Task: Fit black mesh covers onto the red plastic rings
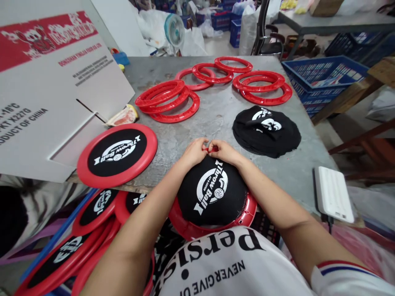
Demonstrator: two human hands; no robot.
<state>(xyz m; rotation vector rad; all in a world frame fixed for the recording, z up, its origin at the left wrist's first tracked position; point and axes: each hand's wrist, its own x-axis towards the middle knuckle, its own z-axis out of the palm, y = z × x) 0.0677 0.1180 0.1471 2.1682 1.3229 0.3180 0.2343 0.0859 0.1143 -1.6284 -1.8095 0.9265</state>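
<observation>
A red plastic ring (250, 210) rests against my body at the near edge of the table, with a black fabric disc (216, 191) printed "Throw Ball" lying over it. At the disc's far edge, my left hand (196, 150) and my right hand (224, 151) meet, fingers closed in a pinch on the fabric and the rim. A bit of red rim shows between the thumbs; the ring's sides are hidden under the cloth and my forearms. To the right lies a loose, crumpled black fabric disc (267, 137). On the left sits an assembled red-rimmed disc (117, 155).
Several bare red rings (267, 100) lie overlapped across the back of the grey table (173, 144). A white power bank (335, 195) is at the right edge. A printed carton (37, 102) stands left, above stacked finished discs (61, 255). Blue crates (327, 74) sit right.
</observation>
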